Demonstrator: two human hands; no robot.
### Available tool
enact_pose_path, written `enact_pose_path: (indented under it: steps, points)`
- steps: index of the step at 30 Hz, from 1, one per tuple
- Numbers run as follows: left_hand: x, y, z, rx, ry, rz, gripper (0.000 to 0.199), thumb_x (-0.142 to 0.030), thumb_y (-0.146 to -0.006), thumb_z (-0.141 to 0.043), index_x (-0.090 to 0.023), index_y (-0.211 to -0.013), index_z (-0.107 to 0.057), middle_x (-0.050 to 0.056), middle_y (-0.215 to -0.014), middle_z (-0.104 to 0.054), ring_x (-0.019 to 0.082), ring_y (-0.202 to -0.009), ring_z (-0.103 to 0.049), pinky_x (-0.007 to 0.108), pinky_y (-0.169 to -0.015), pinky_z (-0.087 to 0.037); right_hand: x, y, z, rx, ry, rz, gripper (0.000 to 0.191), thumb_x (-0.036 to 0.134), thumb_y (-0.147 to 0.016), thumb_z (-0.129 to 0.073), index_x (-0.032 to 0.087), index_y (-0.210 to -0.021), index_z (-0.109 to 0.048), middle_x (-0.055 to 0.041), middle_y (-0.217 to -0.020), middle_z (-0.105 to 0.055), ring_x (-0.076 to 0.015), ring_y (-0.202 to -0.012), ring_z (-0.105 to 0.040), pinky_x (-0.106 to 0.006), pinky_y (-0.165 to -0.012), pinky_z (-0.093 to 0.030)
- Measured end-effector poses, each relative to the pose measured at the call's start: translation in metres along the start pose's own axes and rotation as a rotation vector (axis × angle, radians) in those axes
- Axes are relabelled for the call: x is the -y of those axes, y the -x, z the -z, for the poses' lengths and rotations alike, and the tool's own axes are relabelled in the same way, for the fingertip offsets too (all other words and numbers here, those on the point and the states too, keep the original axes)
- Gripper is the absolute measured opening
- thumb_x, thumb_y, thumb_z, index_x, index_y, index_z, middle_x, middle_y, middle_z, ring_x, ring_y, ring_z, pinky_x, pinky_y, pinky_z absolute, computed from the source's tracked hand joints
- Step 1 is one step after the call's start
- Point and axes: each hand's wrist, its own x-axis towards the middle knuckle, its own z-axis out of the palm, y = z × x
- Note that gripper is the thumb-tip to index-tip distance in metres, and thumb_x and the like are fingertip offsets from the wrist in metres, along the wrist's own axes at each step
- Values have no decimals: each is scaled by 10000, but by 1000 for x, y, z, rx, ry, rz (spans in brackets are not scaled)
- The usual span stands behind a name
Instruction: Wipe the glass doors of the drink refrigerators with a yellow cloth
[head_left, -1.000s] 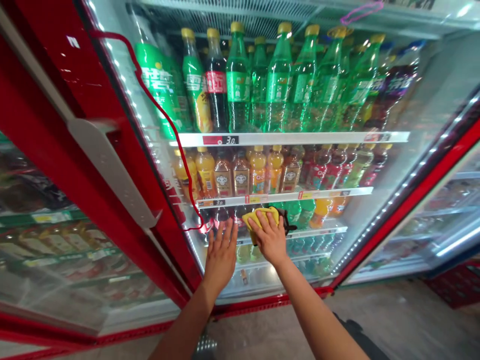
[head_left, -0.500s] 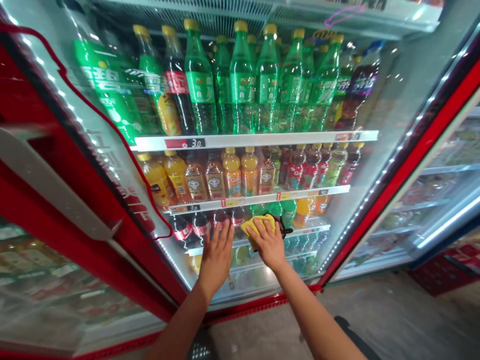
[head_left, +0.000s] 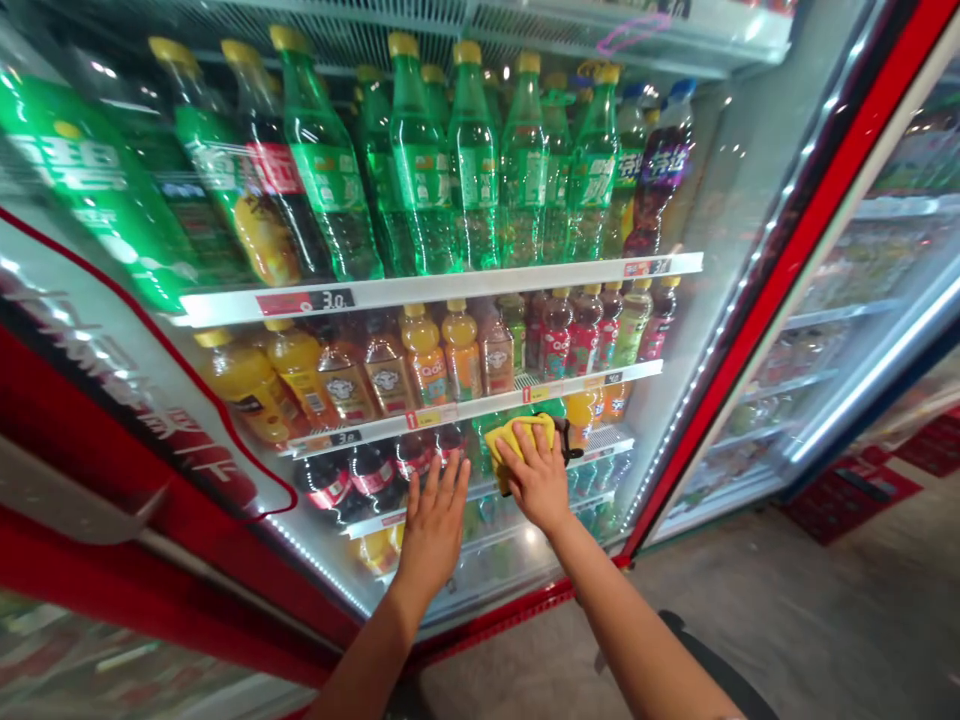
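My right hand (head_left: 541, 482) presses a folded yellow cloth (head_left: 501, 447) with a dark edge against the glass door (head_left: 172, 420) of a drinks fridge. Its fingers lie spread over the cloth. To the left, my left hand (head_left: 433, 525) is open, fingers stretched upward and palm toward the glass, with nothing in it. Whether that palm touches the pane, I cannot tell. Behind the glass near both hands are dark cola bottles (head_left: 373, 478) and orange drink bottles (head_left: 585, 412).
Green soda bottles (head_left: 476, 190) fill an upper shelf, above a row of juice bottles (head_left: 424, 355). A red frame edge (head_left: 810, 220) borders the door on the right. Another fridge (head_left: 817, 330) stands beyond it. Grey floor (head_left: 720, 570) shows at lower right.
The view has shifted, so the fridge contents sit further left and larger. My right hand stays on the cloth at the glass; my left hand remains open beside it.
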Motion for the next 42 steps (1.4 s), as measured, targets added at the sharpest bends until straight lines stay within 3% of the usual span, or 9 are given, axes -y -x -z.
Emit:
enact_pose_path:
  steps: [6, 11, 16, 21, 25, 29, 34, 38, 42]
  points:
    - [7, -2, -1, 25, 36, -58, 741, -170, -899, -538, -197, -1599, -297, 62, -1672, -254, 251, -1587, -38, 526, -1297, -36, 4, 36, -22, -197, -65, -419, 831, 97, -938, -459, 267, -1639, -47, -100, -1715, 81, -358, -1575, 53, -651, -1160, -356]
    - [9, -1, -10, 12, 39, -132, 747, -124, -880, -512, -212, -1594, -310, 45, -1662, -269, 220, -1586, -37, 526, -1295, -10, 32, 42, -30, -111, -99, -295, 905, 20, -901, -470, 349, -1627, -42, -73, -1719, 60, -368, -1570, 40, -625, -1157, -381]
    - [3, -11, -18, -34, 23, -161, 711, -128, -887, -516, -198, -1576, -353, 37, -1659, -265, 210, -1585, 13, 522, -1288, 50, -16, 8, -11, -217, -114, -344, 814, 82, -950, -459, 368, -1622, -100, -54, -1725, 17, -336, -1577, 29, -634, -1200, -303]
    - [-9, -20, -20, -13, 28, -182, 693, -149, -901, -519, -209, -1573, -357, 37, -1661, -251, 207, -1583, 7, 514, -1288, 47, -28, 32, -33, -293, -197, -664, 700, 214, -1020, -347, 261, -1635, -16, -114, -1715, 45, -323, -1578, 37, -675, -1193, -259]
    - [-21, -29, -25, 12, 45, -220, 717, -147, -900, -503, -227, -1587, -316, 25, -1659, -258, 206, -1582, -45, 512, -1296, -3, -17, 42, -35, -204, -192, -577, 712, 276, -1023, -418, 277, -1638, -61, -118, -1719, 7, -334, -1577, 38, -648, -1184, -304]
    - [-39, -44, -33, 23, 53, -243, 722, -160, -907, -482, -220, -1598, -280, 38, -1660, -245, 220, -1578, -101, 519, -1297, -25, -53, 19, -8, -189, -141, -469, 705, 329, -1018, -468, 292, -1635, -129, -102, -1725, -35, -328, -1578, 63, -606, -1202, -295]
    - [-64, -59, -44, 34, 69, -255, 718, -151, -904, -465, -214, -1597, -286, 39, -1657, -260, 212, -1575, -128, 493, -1298, -18, -102, 23, -10, -256, -165, -572, 715, 363, -1031, -436, 269, -1640, -73, -131, -1721, -26, -320, -1581, 55, -604, -1196, -297]
    - [-78, -69, -49, 42, 84, -277, 697, -138, -909, -447, -209, -1590, -311, 37, -1651, -293, 214, -1568, -181, 478, -1298, -62, -98, 49, -30, -250, -190, -687, 731, 327, -1039, -400, 254, -1637, 14, -161, -1714, 45, -339, -1578, 36, -619, -1162, -345]
    - [-91, -83, -49, 46, 100, -305, 673, -139, -922, -415, -216, -1585, -325, 47, -1640, -327, 226, -1542, -277, 484, -1278, -167, -109, 39, -12, -182, -186, -577, 718, 336, -1030, -436, 273, -1640, -64, -116, -1720, 61, -327, -1571, 101, -590, -1195, -310]
